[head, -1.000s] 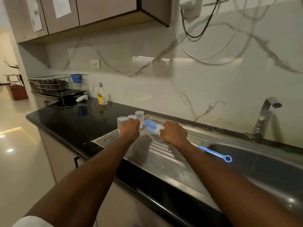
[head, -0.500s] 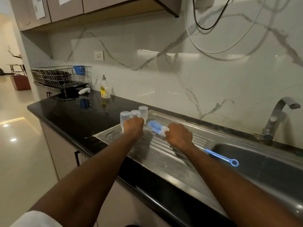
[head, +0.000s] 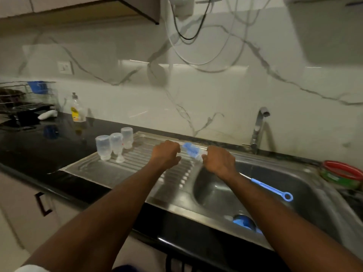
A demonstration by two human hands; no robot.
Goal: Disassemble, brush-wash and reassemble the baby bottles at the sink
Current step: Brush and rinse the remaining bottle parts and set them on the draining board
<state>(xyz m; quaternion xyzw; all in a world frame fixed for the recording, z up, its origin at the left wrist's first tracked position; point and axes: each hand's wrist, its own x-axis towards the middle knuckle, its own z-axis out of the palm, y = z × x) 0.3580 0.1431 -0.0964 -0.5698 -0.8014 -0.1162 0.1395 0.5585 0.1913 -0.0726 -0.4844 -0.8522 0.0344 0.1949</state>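
Bare forearms, with a white sleeve edge [head: 31, 268] on the left arm.

Three clear baby bottles [head: 115, 146] stand inverted in a close row on the steel drainboard [head: 117, 169], at about 10 o'clock from the basin [head: 255, 193]. Blue bottle brush [head: 192, 151] held roughly level over the drainboard-basin edge: bristle head at 11 o'clock, ring-ended handle at 4 o'clock. A blue part [head: 244, 222], blurred, lies in the basin at 6 o'clock.
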